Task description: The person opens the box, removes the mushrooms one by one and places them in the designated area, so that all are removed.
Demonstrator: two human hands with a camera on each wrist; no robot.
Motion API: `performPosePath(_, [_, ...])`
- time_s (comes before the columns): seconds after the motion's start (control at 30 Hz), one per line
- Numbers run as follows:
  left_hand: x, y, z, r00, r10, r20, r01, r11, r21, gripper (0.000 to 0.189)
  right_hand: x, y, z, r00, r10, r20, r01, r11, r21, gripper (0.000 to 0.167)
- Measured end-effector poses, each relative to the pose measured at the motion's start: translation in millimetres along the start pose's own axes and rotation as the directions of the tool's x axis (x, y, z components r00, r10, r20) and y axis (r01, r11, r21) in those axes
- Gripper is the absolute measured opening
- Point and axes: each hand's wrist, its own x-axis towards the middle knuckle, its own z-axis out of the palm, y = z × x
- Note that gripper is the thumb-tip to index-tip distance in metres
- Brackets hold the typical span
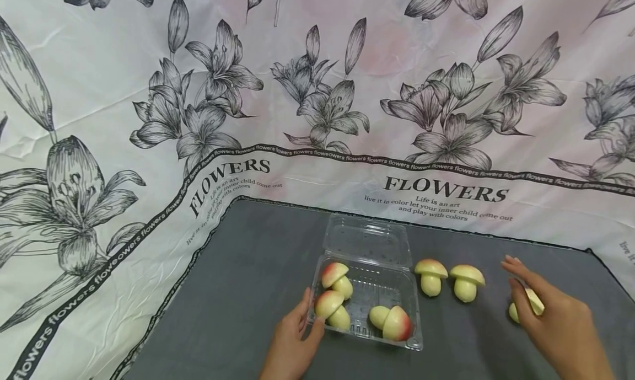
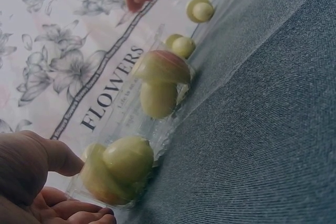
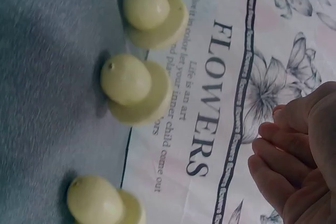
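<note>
A clear plastic clamshell box lies with its lid folded back on the grey table. My left hand grips its left wall near the front corner, thumb over the rim and fingers outside. Inside are three toy mushrooms with red-tinged caps: two at the left, one at the front right. My right hand is held over a toy mushroom at the far right, partly hiding it. In the right wrist view the fingers are loosely bent with nothing between them.
Two more toy mushrooms, one beside the box and another to its right, stand between box and right hand. The transparent lid lies toward the back. A flower-printed cloth rises behind the grey table.
</note>
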Motion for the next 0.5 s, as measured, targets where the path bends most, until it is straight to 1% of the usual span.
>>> performPosePath(0.2, [-0.5, 0.7, 0.1, 1.000, 0.014, -0.007, -0.014, 1.000, 0.002, 0.076, 6.0, -21, 5, 0.996, -0.020, 0.083, 0.020, 1.000, 0.007, 0.060])
performPosePath(0.27, [-0.2, 0.7, 0.1, 1.000, 0.013, -0.010, -0.013, 1.000, -0.001, 0.076, 10.0, -29, 7, 0.995, -0.041, 0.093, 0.038, 0.999, 0.030, 0.064])
performPosePath(0.37, [-0.2, 0.8, 0.1, 1.000, 0.019, -0.005, -0.019, 1.000, -0.002, 0.076, 15.7, -40, 11, 0.991, -0.092, 0.094, 0.086, 0.994, 0.068, 0.066])
performPosePath(0.4, [-0.3, 1.1, 0.0, 1.000, 0.019, -0.002, -0.019, 1.000, -0.006, 0.075, 17.3, -43, 12, 0.990, -0.109, 0.091, 0.101, 0.991, 0.092, 0.064])
performPosePath(0.5, [-0.4, 1.5, -0.9, 1.000, 0.009, 0.008, -0.009, 1.000, -0.021, 0.076, 21.8, -53, 16, 0.981, -0.156, 0.111, 0.138, 0.979, 0.151, 0.050])
